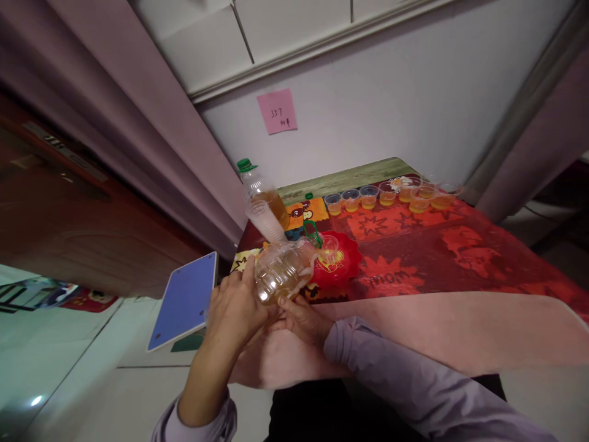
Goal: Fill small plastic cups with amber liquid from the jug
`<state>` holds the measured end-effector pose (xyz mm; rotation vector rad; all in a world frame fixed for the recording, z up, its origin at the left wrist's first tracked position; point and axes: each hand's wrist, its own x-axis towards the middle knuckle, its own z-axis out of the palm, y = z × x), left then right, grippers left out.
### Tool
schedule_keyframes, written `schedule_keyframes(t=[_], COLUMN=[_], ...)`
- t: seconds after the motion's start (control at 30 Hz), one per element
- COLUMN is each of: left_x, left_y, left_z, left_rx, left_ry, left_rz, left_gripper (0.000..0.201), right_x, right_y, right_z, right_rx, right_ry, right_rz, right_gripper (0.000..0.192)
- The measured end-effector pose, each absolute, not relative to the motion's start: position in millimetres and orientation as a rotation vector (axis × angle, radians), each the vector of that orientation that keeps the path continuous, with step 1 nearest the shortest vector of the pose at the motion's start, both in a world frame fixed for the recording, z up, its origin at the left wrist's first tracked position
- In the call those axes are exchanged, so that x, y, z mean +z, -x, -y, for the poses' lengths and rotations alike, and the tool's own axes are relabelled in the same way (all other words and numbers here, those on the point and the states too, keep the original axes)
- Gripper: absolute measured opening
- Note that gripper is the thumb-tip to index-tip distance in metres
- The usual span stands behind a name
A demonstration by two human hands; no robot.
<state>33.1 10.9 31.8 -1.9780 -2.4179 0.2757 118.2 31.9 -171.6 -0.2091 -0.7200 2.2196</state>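
Note:
Both my hands hold a large clear plastic jug (281,268) with amber liquid, tipped on its side. My left hand (237,307) grips its base and side; my right hand (300,319) supports it from underneath. The jug's mouth, with a green handle (313,233), points at a small clear cup (329,244) standing on a red plate (343,261). Behind the jug stand a green-capped bottle (260,196) of amber liquid and a stack of clear cups (265,221).
A row of several small cups (386,194) filled with amber liquid lines the far edge of the table, which has a red patterned cloth (437,252). A pink sticky note (277,111) hangs on the wall. A blue board (184,301) leans at the left.

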Motion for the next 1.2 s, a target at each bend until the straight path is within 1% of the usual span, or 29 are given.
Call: schedule_keyframes(t=[0.23,0.67,0.87,1.07,1.2], left_x=[32.5,31.6,29.2,30.2,31.6], left_y=[-34.4,-32.9,-31.0,-32.1,-33.4], left_z=[-11.0,-11.5,-11.0,-10.9,-11.9], left_rx=[0.325,0.305,0.287,0.311,0.314], left_ry=[1.958,1.975,1.974,1.974,1.962], left_rz=[2.433,2.422,2.417,2.418,2.442], left_gripper=[0.104,0.106,0.104,0.103,0.106], right_x=[-173.1,-173.2,-173.3,-172.1,-172.6], right_y=[-117.4,-117.1,-116.9,-118.1,-117.6], right_z=[-32.4,-32.1,-32.0,-32.0,-31.9], right_rx=[2.220,2.216,2.216,2.222,2.224], right_ry=[0.197,0.187,0.199,0.186,0.192], right_rz=[0.704,0.702,0.700,0.713,0.707], right_gripper=[0.075,0.071,0.074,0.070,0.073])
